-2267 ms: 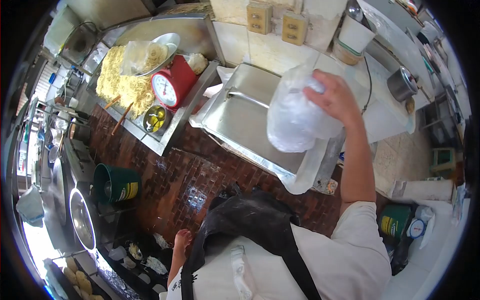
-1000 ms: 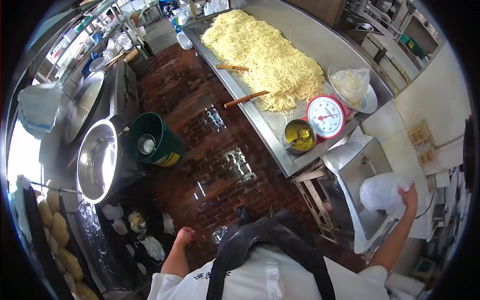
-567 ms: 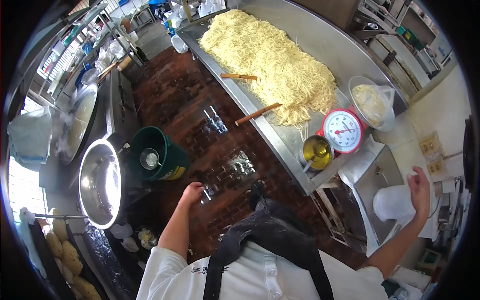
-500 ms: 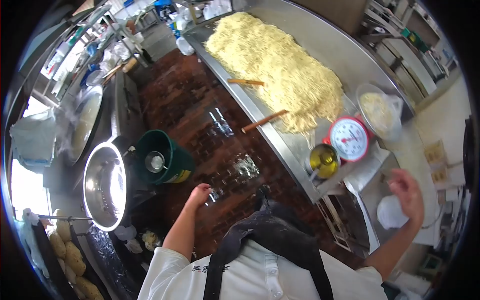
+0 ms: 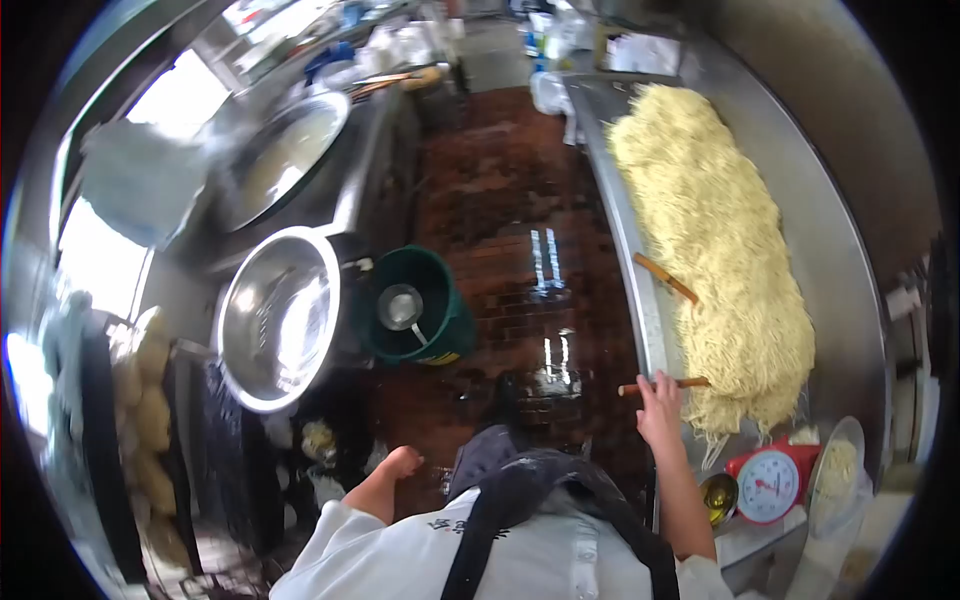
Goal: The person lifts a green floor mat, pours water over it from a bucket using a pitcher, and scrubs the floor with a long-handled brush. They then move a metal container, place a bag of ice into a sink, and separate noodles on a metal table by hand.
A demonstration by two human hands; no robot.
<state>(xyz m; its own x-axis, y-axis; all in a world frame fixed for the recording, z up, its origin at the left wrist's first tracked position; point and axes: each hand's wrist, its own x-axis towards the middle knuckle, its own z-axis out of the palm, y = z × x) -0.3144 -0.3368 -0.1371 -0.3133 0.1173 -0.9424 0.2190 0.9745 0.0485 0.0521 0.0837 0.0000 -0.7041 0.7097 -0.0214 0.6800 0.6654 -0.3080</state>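
My right hand (image 5: 659, 408) is at the near edge of the metal table, its fingers on a wooden stick (image 5: 692, 382). The stick's far end rests in a long heap of pale yellow noodles (image 5: 740, 290). Farther up the edge, a second wooden stick (image 5: 665, 277) also leans into the noodles. Low over the floor, my left hand (image 5: 403, 462) hangs beside my body with its fingers curled in and no object visible in them. A red scale (image 5: 769, 485) and a pot of yellow liquid (image 5: 718, 497) stand by my right forearm.
On the left are a shiny metal bowl (image 5: 280, 320), a green bucket (image 5: 449, 325) with a ladle (image 5: 400, 307) inside, and a large wok (image 5: 300, 150). A clear bowl (image 5: 838, 470) holding noodles sits beyond the scale. The brick floor (image 5: 530, 200) shines wet.
My view has turned to the right, toward the table's length. My right hand has moved from beyond the scale onto the nearer wooden stick. My left hand stays low with curled fingers.
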